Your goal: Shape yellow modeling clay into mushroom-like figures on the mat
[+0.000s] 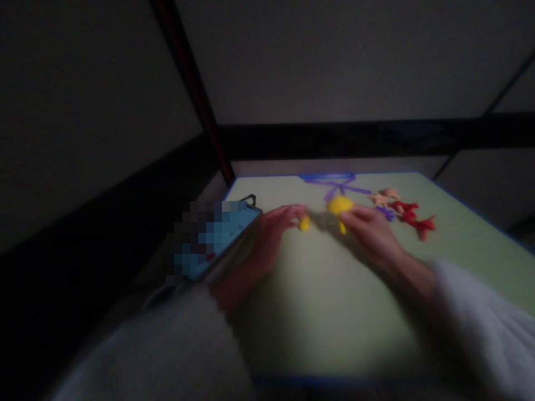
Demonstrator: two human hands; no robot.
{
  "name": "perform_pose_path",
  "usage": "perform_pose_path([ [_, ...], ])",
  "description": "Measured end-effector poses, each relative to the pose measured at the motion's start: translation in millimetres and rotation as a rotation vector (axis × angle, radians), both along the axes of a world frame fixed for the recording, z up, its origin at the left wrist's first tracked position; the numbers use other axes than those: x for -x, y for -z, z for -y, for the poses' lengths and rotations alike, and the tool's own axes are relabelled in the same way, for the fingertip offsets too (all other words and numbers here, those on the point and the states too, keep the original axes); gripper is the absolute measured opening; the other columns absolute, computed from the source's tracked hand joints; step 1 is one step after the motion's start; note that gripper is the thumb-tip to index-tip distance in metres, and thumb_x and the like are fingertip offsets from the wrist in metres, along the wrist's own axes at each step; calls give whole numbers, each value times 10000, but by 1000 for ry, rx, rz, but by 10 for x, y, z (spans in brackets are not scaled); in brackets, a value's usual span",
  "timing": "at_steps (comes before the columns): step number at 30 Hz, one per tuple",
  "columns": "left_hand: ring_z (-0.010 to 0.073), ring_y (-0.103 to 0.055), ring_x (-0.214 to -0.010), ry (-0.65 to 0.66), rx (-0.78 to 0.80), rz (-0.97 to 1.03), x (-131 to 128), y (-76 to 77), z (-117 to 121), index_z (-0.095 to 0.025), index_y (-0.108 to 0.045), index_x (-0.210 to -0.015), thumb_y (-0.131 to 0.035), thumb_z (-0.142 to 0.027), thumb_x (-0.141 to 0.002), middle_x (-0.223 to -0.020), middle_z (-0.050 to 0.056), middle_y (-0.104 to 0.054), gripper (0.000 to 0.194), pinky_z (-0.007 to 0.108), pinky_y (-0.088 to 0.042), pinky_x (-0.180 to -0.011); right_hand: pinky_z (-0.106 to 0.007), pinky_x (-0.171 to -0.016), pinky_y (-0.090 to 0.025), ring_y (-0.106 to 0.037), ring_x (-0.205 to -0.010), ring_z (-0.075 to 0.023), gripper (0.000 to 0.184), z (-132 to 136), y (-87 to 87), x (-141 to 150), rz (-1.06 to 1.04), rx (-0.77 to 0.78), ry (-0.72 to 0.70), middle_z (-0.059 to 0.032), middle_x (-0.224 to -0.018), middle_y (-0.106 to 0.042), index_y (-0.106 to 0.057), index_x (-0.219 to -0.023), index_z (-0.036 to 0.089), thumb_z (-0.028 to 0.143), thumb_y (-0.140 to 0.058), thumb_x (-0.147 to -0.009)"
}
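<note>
1. With the right hand (368, 225), grasping a yellow domed piece (339, 205) over the pale tabletop (330, 301).
2. With the left hand (273, 224), reaching to a small yellow lump (304, 224); too blurred to tell touching from gripping.
3. Apparently midway through handling yellow pieces; calling next, likely, for a steady pinch.
4. Pointing down at the narrow stem (343, 228), with long axis seemingly near upright.

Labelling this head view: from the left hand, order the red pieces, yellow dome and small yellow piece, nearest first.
1. Small yellow piece, at the left hand
2. Yellow dome, in the right hand
3. Red pieces, farther right on the table
</note>
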State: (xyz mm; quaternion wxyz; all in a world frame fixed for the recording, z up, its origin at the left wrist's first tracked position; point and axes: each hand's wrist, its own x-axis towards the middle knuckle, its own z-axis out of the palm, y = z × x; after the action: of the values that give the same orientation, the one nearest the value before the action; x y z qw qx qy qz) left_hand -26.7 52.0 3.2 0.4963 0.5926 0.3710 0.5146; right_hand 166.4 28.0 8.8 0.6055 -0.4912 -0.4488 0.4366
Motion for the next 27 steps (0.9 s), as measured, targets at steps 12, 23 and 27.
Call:
perform_pose_path([
  [12, 192, -640, -914, -1, 54, -25, -32, -28, -32, -156, -680, -897, -559, -379, -786, -1018, 90, -689, 277, 320, -497, -812, -310, -602, -444, -583, -716, -203, 176, 214, 94, -808, 582, -107, 326, -61, -730, -651, -689, -622, 182, 351, -722, -585],
  [23, 217, -632, -928, 53, -10, -125, 5, 62, -73, -194, -681, -918, -508, -374, -810, -1020, 69, -688, 273, 358, -498, -818, -270, -454, -396, -545, -538, -165, 270, 354, 123, -1133, 656, 179, 468, -51, -609, -623, -671, -681, 133, 381, -705, -579],
  [27, 205, -629, -924, 59, -4, -140, 7, 56, -62, -173, -676, -918, -517, -374, -809, -1017, 81, -686, 278, 333, -494, -810, -267, -439, -404, -563, -512, -173, 271, 357, 121, -1131, 633, 220, 445, -52, -572, -631, -655, -723, 122, 363, -693, -605],
])
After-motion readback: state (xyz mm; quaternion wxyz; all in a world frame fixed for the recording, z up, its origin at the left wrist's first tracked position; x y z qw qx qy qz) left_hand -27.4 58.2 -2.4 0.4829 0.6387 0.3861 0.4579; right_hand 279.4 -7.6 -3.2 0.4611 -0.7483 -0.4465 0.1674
